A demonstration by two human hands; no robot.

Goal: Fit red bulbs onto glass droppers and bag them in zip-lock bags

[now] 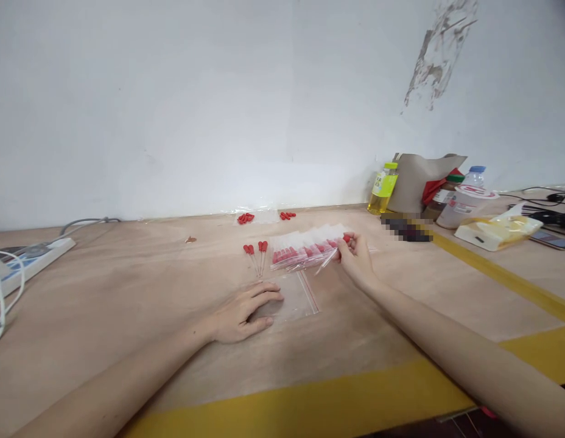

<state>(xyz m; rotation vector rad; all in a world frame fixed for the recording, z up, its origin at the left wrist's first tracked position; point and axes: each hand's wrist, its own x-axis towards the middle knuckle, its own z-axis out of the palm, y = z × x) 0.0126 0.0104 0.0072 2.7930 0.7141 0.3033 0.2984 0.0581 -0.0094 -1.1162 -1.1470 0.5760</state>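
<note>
My left hand (246,311) lies with its fingers spread on the left part of a clear zip bag (295,298), which is flat on the table. Between the thumb and fingers of my right hand (358,261) is a dropper (327,261); its red rubber bulb is at the fingertips and its clear stem points down and left. That hand is beside the right end of an overlapping row of zip bags (289,252) with red-bulbed items inside. Several loose droppers (256,250) with red bulbs lie just left of the row.
Small red rubber bulbs (245,218) lie on clear plastic near the wall. At right stand a yellow-capped bottle (383,190), a plastic cup (465,207) and a yellow-white packet (497,231). A power strip (31,264) with white cables is at left. Yellow tape (310,398) marks the front edge.
</note>
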